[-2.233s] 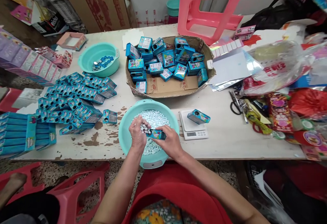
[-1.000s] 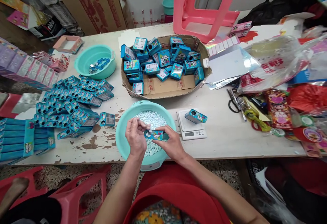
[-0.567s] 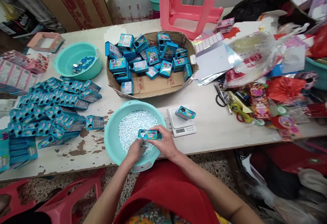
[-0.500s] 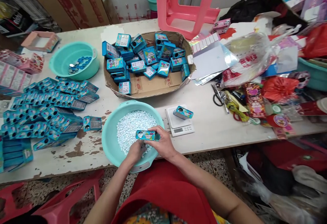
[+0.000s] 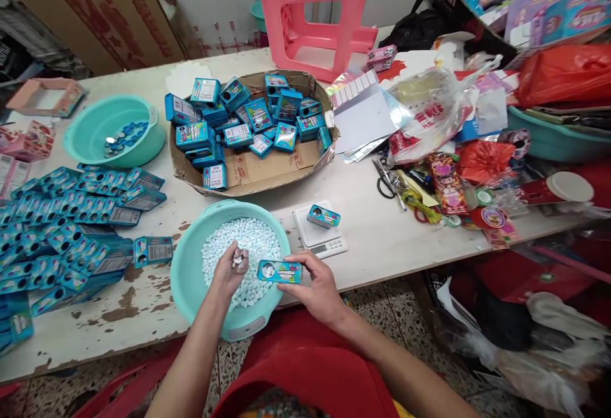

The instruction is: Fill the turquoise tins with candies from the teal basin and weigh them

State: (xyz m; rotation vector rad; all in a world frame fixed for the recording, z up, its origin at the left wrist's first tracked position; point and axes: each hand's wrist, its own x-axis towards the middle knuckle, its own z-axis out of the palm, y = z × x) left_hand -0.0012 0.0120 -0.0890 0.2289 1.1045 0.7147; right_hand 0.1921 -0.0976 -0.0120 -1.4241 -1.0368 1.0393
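Observation:
My right hand (image 5: 315,285) grips a small blue candy box (image 5: 280,271) by its right end, over the right side of a turquoise basin (image 5: 187,306). White candies show through the round hole in the box's upper face. Many small white candies (image 5: 255,233) lie in that basin. Above them, my left hand (image 5: 231,268) is curled around a few white candies, just left of the box and apart from it. On a white kitchen scale (image 5: 329,249), right of the basin, another blue candy box (image 5: 324,216) rests.
A cardboard tray (image 5: 281,175) of blue boxes stands behind the basin. Rows of blue boxes (image 5: 81,214) fill the left, near a second turquoise basin (image 5: 153,141) with blue pieces. Scissors (image 5: 386,186), bags and papers clutter the right. A pink stool (image 5: 341,55) stands at the back.
My left hand has moved up and left from beside the box and now shows candies in its curled fingers. The box has shifted slightly lower. The whole view has swung a little.

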